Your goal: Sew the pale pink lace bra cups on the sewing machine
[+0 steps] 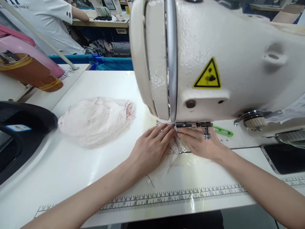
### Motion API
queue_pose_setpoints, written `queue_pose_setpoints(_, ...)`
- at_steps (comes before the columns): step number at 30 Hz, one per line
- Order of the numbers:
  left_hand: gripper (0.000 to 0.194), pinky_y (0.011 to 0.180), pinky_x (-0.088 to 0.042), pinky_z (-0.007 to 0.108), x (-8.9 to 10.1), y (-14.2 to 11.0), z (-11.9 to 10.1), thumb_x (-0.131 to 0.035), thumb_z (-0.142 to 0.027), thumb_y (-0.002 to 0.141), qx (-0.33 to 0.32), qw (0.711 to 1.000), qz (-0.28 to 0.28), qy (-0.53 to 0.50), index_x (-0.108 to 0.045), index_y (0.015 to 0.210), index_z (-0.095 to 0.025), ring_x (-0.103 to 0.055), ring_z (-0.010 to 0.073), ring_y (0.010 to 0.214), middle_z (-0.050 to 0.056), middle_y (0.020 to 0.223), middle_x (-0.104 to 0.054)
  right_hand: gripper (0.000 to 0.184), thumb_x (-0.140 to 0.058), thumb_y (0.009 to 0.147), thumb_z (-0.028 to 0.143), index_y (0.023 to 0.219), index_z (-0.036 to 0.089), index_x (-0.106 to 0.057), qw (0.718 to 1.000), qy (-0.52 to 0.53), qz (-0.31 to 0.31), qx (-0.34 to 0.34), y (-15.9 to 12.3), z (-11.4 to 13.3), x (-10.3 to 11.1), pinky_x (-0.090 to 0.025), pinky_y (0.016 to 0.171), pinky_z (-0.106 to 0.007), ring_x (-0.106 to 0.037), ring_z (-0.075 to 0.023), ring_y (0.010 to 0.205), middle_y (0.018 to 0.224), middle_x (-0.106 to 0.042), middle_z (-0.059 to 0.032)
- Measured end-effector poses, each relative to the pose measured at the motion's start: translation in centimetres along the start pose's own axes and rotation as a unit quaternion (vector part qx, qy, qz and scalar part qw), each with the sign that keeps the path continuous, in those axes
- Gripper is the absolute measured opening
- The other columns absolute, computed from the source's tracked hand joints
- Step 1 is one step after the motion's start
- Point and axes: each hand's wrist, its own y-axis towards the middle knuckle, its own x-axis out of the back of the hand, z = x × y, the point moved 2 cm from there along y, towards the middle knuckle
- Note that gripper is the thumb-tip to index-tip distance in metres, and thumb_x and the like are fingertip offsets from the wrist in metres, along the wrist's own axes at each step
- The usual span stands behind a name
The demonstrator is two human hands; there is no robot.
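White lace fabric [175, 149] with small eyelets lies under the head of a sewing machine [152, 63]. My left hand [152, 144] rests over it from the left, fingers bent and pressed together on the lace, its thumb hidden. From the right, my right hand [202, 143] reaches in with its fingertips at the lace's edge, close to the presser area. A metal attachment with a knurled screw [206, 135] sits just above the right fingers. The needle point is hidden behind the hands and machine head.
A pale oval fabric pile [95, 122] with loose threads lies left. Farther left are a black handled object [23, 133] and a brown holder [28, 71]. A green thread snipper [222, 130] and phone [286, 157] lie right. A ruler strip [176, 197] runs along the front edge.
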Motion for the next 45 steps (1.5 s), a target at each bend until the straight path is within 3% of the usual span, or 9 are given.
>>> queue_pose_setpoints(7, 0.039, 0.101, -0.047, 0.045, -0.4, 0.1, 0.5, -0.04, -0.022, 0.094, 0.007, 1.0, -0.006, -0.012, -0.056, 0.127, -0.009, -0.054, 0.029, 0.122, 0.012, 0.132, -0.058, 0.031, -0.045, 0.089, 0.012, 0.105, 0.023, -0.068, 0.999, -0.041, 0.011, -0.003, -0.1, -0.1, -0.4, -0.047, 0.078, -0.039, -0.065, -0.0175, 0.074, 0.118, -0.068, -0.0003)
queue_pose_setpoints(14, 0.041, 0.102, -0.046, 0.047, -0.6, 0.0, 0.6, -0.039, -0.024, 0.096, -0.004, 1.0, 0.014, -0.017, -0.051, 0.134, -0.012, -0.052, 0.0291, 0.125, 0.011, 0.136, -0.055, 0.028, -0.045, 0.089, 0.012, 0.101, 0.021, -0.069, 0.998, -0.062, -0.007, 0.007, 0.1, 0.0, -0.2, -0.045, 0.071, -0.038, -0.067, -0.0202, 0.082, 0.117, -0.069, -0.0019)
queue_pose_setpoints(18, 0.04, 0.101, -0.047, 0.046, -0.6, -0.1, 0.5, -0.039, -0.023, 0.096, -0.004, 1.0, 0.005, -0.016, -0.052, 0.133, -0.014, -0.052, 0.0285, 0.126, 0.01, 0.134, -0.057, 0.032, -0.043, 0.089, 0.009, 0.103, 0.023, -0.067, 0.999, -0.039, 0.006, 0.01, 0.0, 0.1, -0.2, -0.046, 0.078, -0.04, -0.066, -0.0199, 0.085, 0.119, -0.068, -0.0016)
queue_pose_setpoints(29, 0.041, 0.103, -0.045, 0.046, -1.1, 0.0, 0.5, -0.038, -0.023, 0.097, 0.002, 1.0, 0.009, -0.016, -0.051, 0.134, -0.015, -0.052, 0.0271, 0.125, 0.009, 0.136, -0.055, 0.028, -0.046, 0.087, 0.01, 0.102, 0.023, -0.067, 0.995, -0.098, -0.031, 0.003, -0.1, 0.1, -0.6, -0.042, 0.074, -0.038, -0.063, -0.016, 0.071, 0.114, -0.07, 0.0023)
queue_pose_setpoints(35, 0.035, 0.086, -0.05, 0.041, 1.7, -0.3, 0.5, -0.045, -0.023, 0.095, -0.007, 0.999, -0.042, 0.012, -0.057, 0.127, -0.017, -0.06, 0.0268, 0.112, 0.008, 0.127, -0.063, 0.026, -0.047, 0.086, 0.009, 0.099, 0.023, -0.066, 0.998, -0.055, -0.038, 0.003, 0.0, 0.3, -0.3, -0.039, 0.073, -0.034, -0.061, -0.0166, 0.082, 0.109, -0.07, 0.0015)
queue_pose_setpoints(37, 0.035, 0.073, -0.05, 0.039, 3.0, -1.3, 0.7, -0.049, -0.036, 0.094, -0.048, 0.997, -0.057, -0.008, -0.061, 0.122, -0.018, -0.063, 0.0267, 0.101, 0.007, 0.12, -0.067, 0.028, -0.046, 0.085, 0.007, 0.097, 0.023, -0.066, 0.998, -0.056, -0.038, 0.016, 0.0, 0.2, -0.2, -0.037, 0.068, -0.032, -0.061, -0.0148, 0.082, 0.108, -0.07, 0.0041)
queue_pose_setpoints(40, 0.056, 0.063, -0.048, 0.036, 3.9, -3.7, 0.7, -0.047, -0.06, 0.089, -0.157, 0.986, -0.044, -0.039, -0.059, 0.124, -0.017, -0.063, 0.0256, 0.094, 0.008, 0.121, -0.066, 0.028, -0.046, 0.084, 0.006, 0.095, 0.022, -0.066, 0.997, -0.051, -0.046, 0.025, -0.1, 0.1, -0.3, -0.035, 0.064, -0.032, -0.06, -0.013, 0.077, 0.105, -0.07, 0.0057)
queue_pose_setpoints(43, 0.032, 0.062, -0.05, 0.03, 4.1, -5.7, 0.5, -0.052, -0.031, 0.094, -0.172, 0.984, -0.048, -0.019, -0.057, 0.122, -0.018, -0.064, 0.0204, 0.098, 0.006, 0.12, -0.067, 0.033, -0.043, 0.08, 0.004, 0.098, 0.02, -0.065, 0.998, -0.021, -0.049, 0.022, -0.3, -0.1, -0.8, -0.033, 0.062, -0.031, -0.059, -0.0127, 0.075, 0.108, -0.069, 0.0043)
queue_pose_setpoints(45, 0.027, 0.062, -0.051, 0.025, 4.4, -6.0, 0.6, -0.044, -0.011, 0.094, -0.088, 0.994, -0.057, -0.037, -0.056, 0.117, -0.018, -0.066, 0.017, 0.095, 0.005, 0.117, -0.068, 0.036, -0.044, 0.077, 0.006, 0.104, 0.02, -0.064, 0.999, 0.018, -0.032, 0.019, -0.4, -0.2, -1.2, -0.033, 0.061, -0.031, -0.059, -0.0147, 0.079, 0.115, -0.067, 0.001)
